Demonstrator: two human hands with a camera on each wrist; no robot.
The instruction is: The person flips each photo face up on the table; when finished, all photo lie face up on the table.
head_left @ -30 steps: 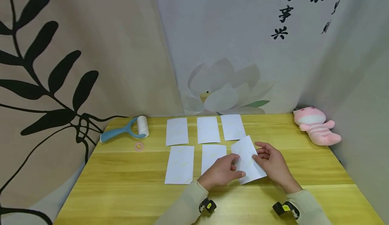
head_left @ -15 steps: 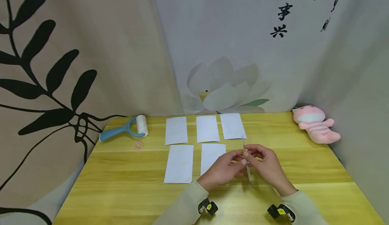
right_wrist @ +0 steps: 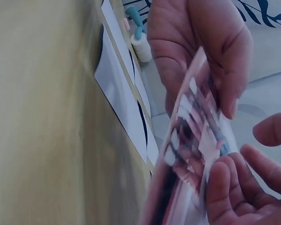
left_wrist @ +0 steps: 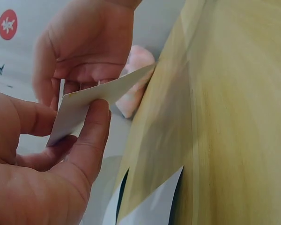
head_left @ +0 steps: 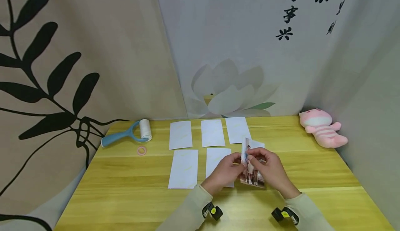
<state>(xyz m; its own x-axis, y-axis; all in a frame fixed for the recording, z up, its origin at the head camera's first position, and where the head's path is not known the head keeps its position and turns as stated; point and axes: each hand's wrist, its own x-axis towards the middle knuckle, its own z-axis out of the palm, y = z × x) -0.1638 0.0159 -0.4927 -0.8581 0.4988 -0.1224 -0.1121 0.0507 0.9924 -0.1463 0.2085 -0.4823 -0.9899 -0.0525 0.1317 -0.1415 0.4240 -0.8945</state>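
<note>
A printed photo (head_left: 250,178) of standing people stands tilted above the table, its picture side turned to the head camera. A white area (head_left: 258,144) shows behind its upper right. My left hand (head_left: 225,172) grips the photo's left edge; in the left wrist view the thumb (left_wrist: 94,129) lies on its pale back and fingers on the other side. My right hand (head_left: 271,167) pinches at the upper part; its fingertips (right_wrist: 220,180) meet the picture side in the right wrist view. Several white cards lie in two rows, one card (head_left: 215,160) partly under my left hand.
A blue-handled lint roller (head_left: 125,134) and a small pink ring (head_left: 142,150) lie at the left of the wooden table (head_left: 125,196). The pink plush toy (head_left: 323,128) rests at the far right corner. Curtains hang behind the back edge.
The photo has turned from its white back, through edge-on, to its picture side. My right hand has moved slightly left, and my left hand stays close by. The laid cards have not moved.
</note>
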